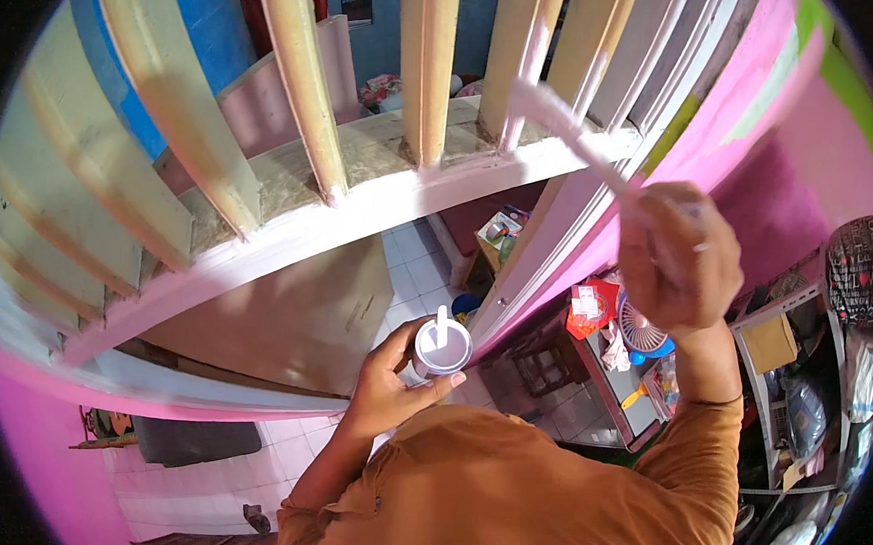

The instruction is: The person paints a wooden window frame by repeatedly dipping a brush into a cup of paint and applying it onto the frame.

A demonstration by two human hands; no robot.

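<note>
My left hand (388, 381) is closed around a small round can (468, 351) of white paint, held in front of my chest. A white streak or strip (442, 324) crosses the can's far rim; which one I cannot tell. Raised at the right, my right hand (682, 258) grips a paintbrush (582, 140) blurred by motion. Its bristle end lies over a cream upright slat (527, 65) that has white patches on it; whether they touch is unclear. Below the slats runs a white-edged rail (362, 190) with a dusty, stained upper face.
More cream slats (299, 78) stand to the left. A pink wall (810, 114) rises at the right, above a crowded shelf rack (777, 374). Below are a table (608, 395) with a fan (643, 328), a brown door panel (286, 314) and a dark cushion-like block (196, 442).
</note>
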